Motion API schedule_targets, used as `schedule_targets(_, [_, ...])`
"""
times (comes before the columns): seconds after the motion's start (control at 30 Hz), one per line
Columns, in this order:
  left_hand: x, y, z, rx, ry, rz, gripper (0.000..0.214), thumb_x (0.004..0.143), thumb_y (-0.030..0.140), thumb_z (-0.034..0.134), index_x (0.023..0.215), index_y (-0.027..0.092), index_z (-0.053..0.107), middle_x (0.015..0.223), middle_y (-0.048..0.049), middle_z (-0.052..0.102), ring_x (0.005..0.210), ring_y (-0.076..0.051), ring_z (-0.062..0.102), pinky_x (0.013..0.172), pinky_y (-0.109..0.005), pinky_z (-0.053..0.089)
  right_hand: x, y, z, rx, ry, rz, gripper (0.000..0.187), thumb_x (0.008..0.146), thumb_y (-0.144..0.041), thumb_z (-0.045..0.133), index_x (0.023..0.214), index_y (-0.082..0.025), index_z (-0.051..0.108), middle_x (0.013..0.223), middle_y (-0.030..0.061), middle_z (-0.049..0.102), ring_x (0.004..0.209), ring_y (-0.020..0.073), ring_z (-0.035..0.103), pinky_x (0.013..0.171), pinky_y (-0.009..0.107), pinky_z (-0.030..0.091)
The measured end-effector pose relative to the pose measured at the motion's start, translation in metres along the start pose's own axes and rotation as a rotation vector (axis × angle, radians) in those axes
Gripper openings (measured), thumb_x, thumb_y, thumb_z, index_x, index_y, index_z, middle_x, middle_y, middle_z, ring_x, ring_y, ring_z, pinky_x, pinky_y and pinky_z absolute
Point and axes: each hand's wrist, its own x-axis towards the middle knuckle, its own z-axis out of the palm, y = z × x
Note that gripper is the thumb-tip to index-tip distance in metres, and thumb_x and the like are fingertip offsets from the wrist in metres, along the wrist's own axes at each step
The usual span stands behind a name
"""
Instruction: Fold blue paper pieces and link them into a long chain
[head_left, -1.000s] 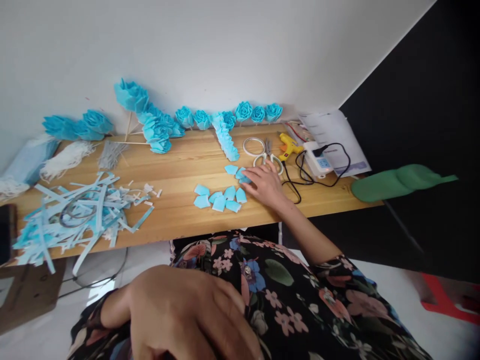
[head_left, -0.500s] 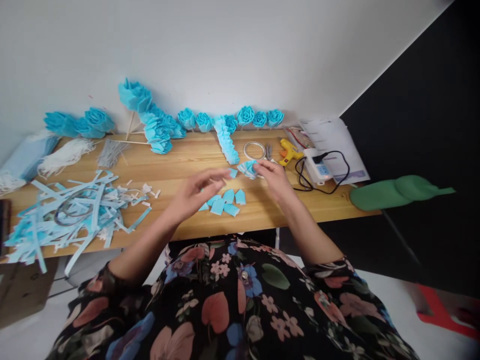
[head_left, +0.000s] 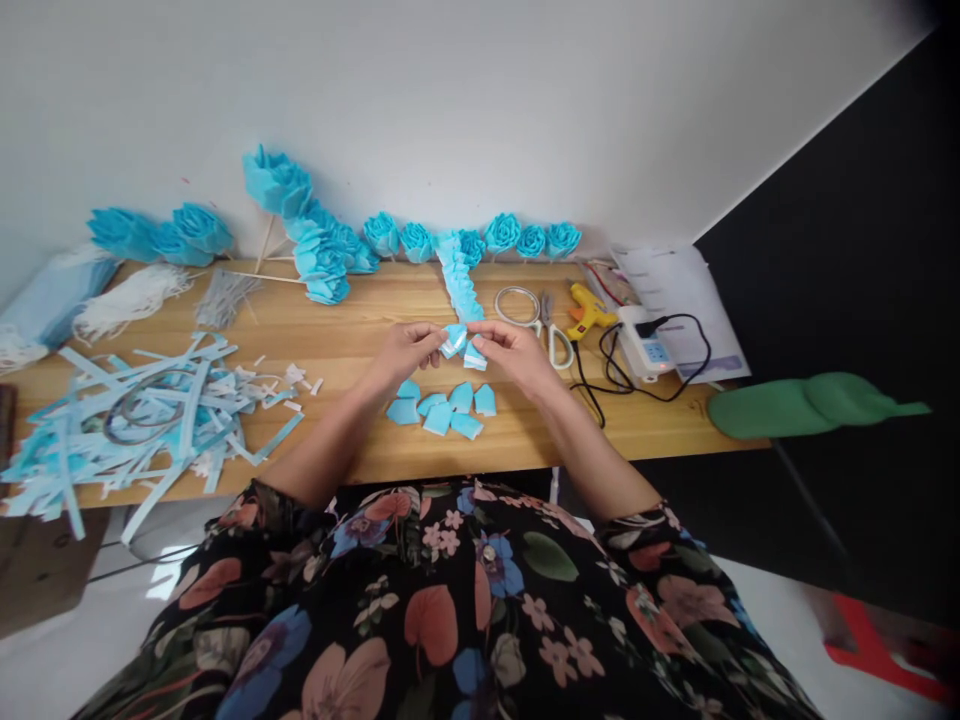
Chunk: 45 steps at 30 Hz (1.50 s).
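Observation:
My left hand [head_left: 415, 352] pinches a small blue fabric petal [head_left: 454, 341] with a white edge. Close beside it, my right hand [head_left: 508, 350] has its fingers closed on blue petal pieces [head_left: 475, 352] whose edges are white. The pieces in the two hands meet or nearly meet; whether they are joined I cannot tell. Below the hands, several loose blue petals [head_left: 437, 415] lie on the wooden table [head_left: 390, 455]. Just beyond the hands a long row of overlapping pale blue petals [head_left: 457, 285] leads back to the finished-looking blue flowers [head_left: 502, 232].
Scissors [head_left: 555, 335], a tape roll [head_left: 517, 303], a yellow glue gun [head_left: 589, 310] and a white power strip [head_left: 645, 345] lie right of my hands. A green bottle [head_left: 810, 405] lies at the right end. Fabric scraps [head_left: 172, 420] and face masks [head_left: 56, 300] cover the left.
My left hand has closed on a petal and moved up beside the right hand. The right hand has shifted slightly left, bringing its pieces against or near that petal.

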Motion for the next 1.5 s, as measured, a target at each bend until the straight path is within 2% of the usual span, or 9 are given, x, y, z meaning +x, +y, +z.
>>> schedule_targets(0.13, [0.007, -0.008, -0.011, -0.011, 0.028, -0.016, 0.044, 0.075, 0.06, 0.069, 0.068, 0.017, 0.063, 0.053, -0.0004, 0.058, 0.049, -0.009, 0.048, 0.05, -0.022, 0.036, 0.018, -0.008, -0.007, -0.051, 0.052, -0.049, 0.032, 0.074, -0.045, 0.08, 0.097, -0.022, 0.079, 0.079, -0.0019, 0.07, 0.073, 0.0125, 0.058, 0.071, 0.027, 0.047])
schedule_targets(0.3, [0.007, -0.015, -0.014, 0.233, -0.063, 0.063, 0.058, 0.087, 0.069, 0.054, 0.07, 0.015, 0.069, 0.06, -0.0041, 0.066, 0.055, -0.013, 0.054, 0.057, -0.024, 0.042, 0.037, -0.014, -0.002, 0.031, 0.077, -0.085, 0.033, 0.071, -0.051, 0.081, 0.087, -0.022, 0.075, 0.08, -0.0017, 0.069, 0.075, 0.0136, 0.059, 0.072, 0.028, 0.05])
schedule_targets(0.43, [0.005, -0.014, -0.011, 0.294, 0.071, 0.2, 0.066, 0.095, 0.07, 0.041, 0.08, 0.014, 0.074, 0.082, -0.0088, 0.074, 0.078, -0.018, 0.065, 0.075, -0.028, 0.049, 0.041, -0.001, 0.011, 0.096, 0.072, -0.037, 0.039, 0.065, -0.055, 0.085, 0.083, -0.022, 0.072, 0.071, -0.0032, 0.064, 0.068, 0.0128, 0.056, 0.067, 0.027, 0.049])
schedule_targets(0.67, [0.005, -0.012, -0.005, 0.18, 0.037, 0.129, 0.044, 0.079, 0.059, 0.068, 0.078, 0.015, 0.069, 0.072, -0.0019, 0.064, 0.067, -0.013, 0.051, 0.063, -0.025, 0.039, 0.033, 0.022, 0.023, 0.03, 0.087, -0.046, 0.036, 0.07, -0.055, 0.082, 0.082, -0.022, 0.073, 0.065, -0.0052, 0.059, 0.061, 0.0104, 0.049, 0.06, 0.025, 0.043])
schedule_targets(0.87, [0.007, -0.017, -0.006, 0.152, 0.079, 0.113, 0.038, 0.08, 0.052, 0.065, 0.071, 0.016, 0.061, 0.064, 0.0018, 0.052, 0.063, -0.011, 0.044, 0.062, -0.026, 0.034, 0.03, 0.02, 0.018, 0.133, 0.009, 0.005, 0.048, 0.076, -0.067, 0.075, 0.094, -0.023, 0.077, 0.086, 0.0007, 0.073, 0.077, 0.0161, 0.067, 0.08, 0.032, 0.056])
schedule_targets(1.07, [0.011, -0.02, -0.009, 0.122, 0.102, 0.143, 0.039, 0.079, 0.055, 0.067, 0.07, 0.017, 0.061, 0.064, 0.0017, 0.054, 0.063, -0.012, 0.046, 0.062, -0.025, 0.036, 0.032, 0.02, 0.015, 0.125, -0.066, 0.061, 0.053, 0.064, -0.048, 0.089, 0.11, -0.023, 0.076, 0.076, -0.0027, 0.07, 0.069, 0.0131, 0.066, 0.068, 0.028, 0.05])
schedule_targets(1.23, [0.011, -0.018, -0.008, 0.086, 0.091, 0.177, 0.047, 0.082, 0.063, 0.065, 0.071, 0.017, 0.061, 0.065, 0.0006, 0.056, 0.065, -0.013, 0.05, 0.064, -0.027, 0.04, 0.032, 0.022, 0.017, 0.139, -0.061, 0.039, 0.048, 0.065, -0.044, 0.087, 0.107, -0.023, 0.077, 0.078, -0.0027, 0.07, 0.069, 0.0121, 0.065, 0.069, 0.027, 0.051])
schedule_targets(1.37, [0.012, -0.02, -0.006, 0.056, 0.063, 0.164, 0.04, 0.075, 0.055, 0.074, 0.074, 0.017, 0.063, 0.068, 0.0011, 0.057, 0.064, -0.012, 0.049, 0.062, -0.026, 0.038, 0.03, 0.02, 0.021, 0.127, -0.056, 0.03, 0.047, 0.064, -0.047, 0.087, 0.104, -0.023, 0.077, 0.077, -0.002, 0.069, 0.07, 0.0132, 0.063, 0.071, 0.029, 0.052])
schedule_targets(1.5, [0.012, -0.023, -0.006, 0.077, 0.052, 0.174, 0.033, 0.074, 0.047, 0.074, 0.069, 0.017, 0.061, 0.063, 0.0029, 0.052, 0.059, -0.011, 0.043, 0.058, -0.026, 0.032, 0.028, 0.02, 0.023, 0.093, -0.083, -0.016, 0.043, 0.068, -0.046, 0.083, 0.103, -0.022, 0.078, 0.077, -0.0009, 0.067, 0.071, 0.0128, 0.058, 0.069, 0.028, 0.049])
